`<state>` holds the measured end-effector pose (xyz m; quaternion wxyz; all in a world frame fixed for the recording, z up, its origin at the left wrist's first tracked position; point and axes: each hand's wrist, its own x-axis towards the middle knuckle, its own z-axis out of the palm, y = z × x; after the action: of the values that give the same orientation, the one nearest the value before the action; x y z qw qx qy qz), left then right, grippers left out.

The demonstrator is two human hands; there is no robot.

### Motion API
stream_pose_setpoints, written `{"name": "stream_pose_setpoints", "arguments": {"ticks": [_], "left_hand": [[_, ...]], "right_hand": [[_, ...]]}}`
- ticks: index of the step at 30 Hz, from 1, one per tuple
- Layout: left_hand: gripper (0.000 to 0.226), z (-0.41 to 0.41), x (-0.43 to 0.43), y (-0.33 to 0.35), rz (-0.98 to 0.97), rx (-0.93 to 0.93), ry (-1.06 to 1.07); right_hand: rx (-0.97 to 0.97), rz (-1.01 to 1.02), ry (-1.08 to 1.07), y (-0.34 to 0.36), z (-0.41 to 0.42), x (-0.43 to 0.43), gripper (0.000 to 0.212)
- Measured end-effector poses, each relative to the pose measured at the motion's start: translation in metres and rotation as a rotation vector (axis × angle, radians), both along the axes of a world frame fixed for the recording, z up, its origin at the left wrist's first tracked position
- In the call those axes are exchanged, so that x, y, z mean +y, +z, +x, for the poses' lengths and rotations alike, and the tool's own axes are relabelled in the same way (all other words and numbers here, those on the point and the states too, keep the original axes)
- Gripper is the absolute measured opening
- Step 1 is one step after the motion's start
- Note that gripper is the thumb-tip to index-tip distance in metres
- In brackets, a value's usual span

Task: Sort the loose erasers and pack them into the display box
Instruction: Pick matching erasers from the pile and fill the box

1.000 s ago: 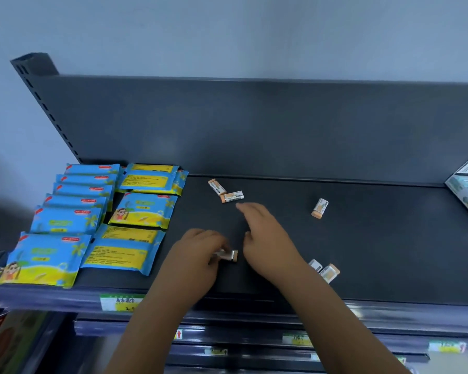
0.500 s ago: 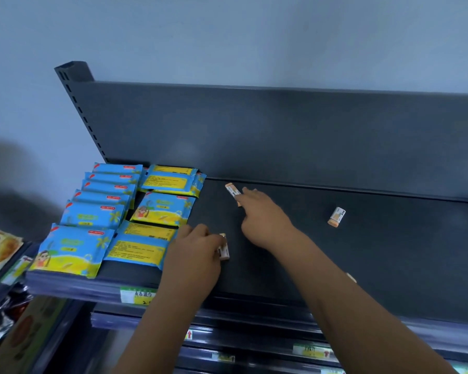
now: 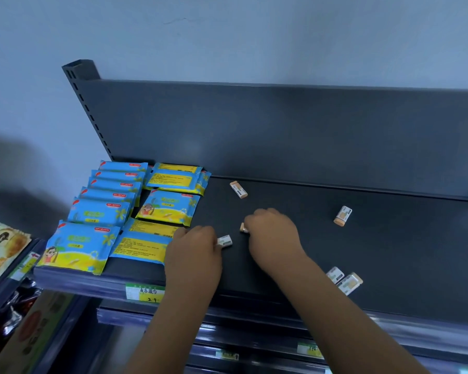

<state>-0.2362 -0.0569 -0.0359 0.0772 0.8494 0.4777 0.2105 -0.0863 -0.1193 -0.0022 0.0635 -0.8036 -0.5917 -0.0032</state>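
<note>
Six erasers, we count: a white eraser (image 3: 224,241) pinched at the fingertips of the left hand (image 3: 193,249), an orange-ended eraser (image 3: 243,227) held in the curled fingers of the right hand (image 3: 272,233), a back eraser (image 3: 238,189), a far eraser (image 3: 342,215), and a front pair (image 3: 350,284) near the edge of the shelf (image 3: 403,252). We fear the right forearm (image 3: 335,306) sweeps that pair off. Blue packets (image 3: 99,211): about ten, overlapping. No display box shows.
</note>
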Motion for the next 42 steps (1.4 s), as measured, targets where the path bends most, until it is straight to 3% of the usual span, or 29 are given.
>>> {"name": "stream_pose_setpoints", "arguments": {"ticks": [5,11,17,21,26,29,34,42], "left_hand": [[0.016,-0.002,0.006,-0.003,-0.071,-0.101,-0.083],[0.027,-0.007,0.013,-0.01,-0.064,-0.066,-0.208],[0.022,-0.01,0.031,0.0,-0.14,-0.085,-0.416],[0.02,-0.01,0.031,0.002,-0.049,-0.005,-0.425],[0.02,0.004,0.031,0.01,-0.133,0.033,-0.394],[0.031,0.019,0.02,0.009,-0.09,0.028,-0.342],[0.024,0.053,-0.01,0.012,-0.008,-0.18,-0.26],[0.022,0.166,-0.12,0.029,-0.021,-0.278,-0.315]], "right_hand": [[0.083,0.025,-0.076,-0.008,-0.004,-0.022,0.01],[0.124,0.045,-0.167,-0.008,-0.008,-0.039,0.012],[0.174,0.09,-0.1,-0.017,-0.001,-0.043,0.014],[0.229,0.175,-0.133,-0.022,0.005,-0.052,0.012],[0.304,0.233,-0.057,-0.016,0.028,-0.067,0.009],[0.33,0.314,0.022,-0.007,0.046,-0.084,0.01],[0.314,0.418,0.161,0.005,0.083,-0.121,0.023],[0.306,0.532,0.131,0.002,0.179,-0.204,0.021]]}}
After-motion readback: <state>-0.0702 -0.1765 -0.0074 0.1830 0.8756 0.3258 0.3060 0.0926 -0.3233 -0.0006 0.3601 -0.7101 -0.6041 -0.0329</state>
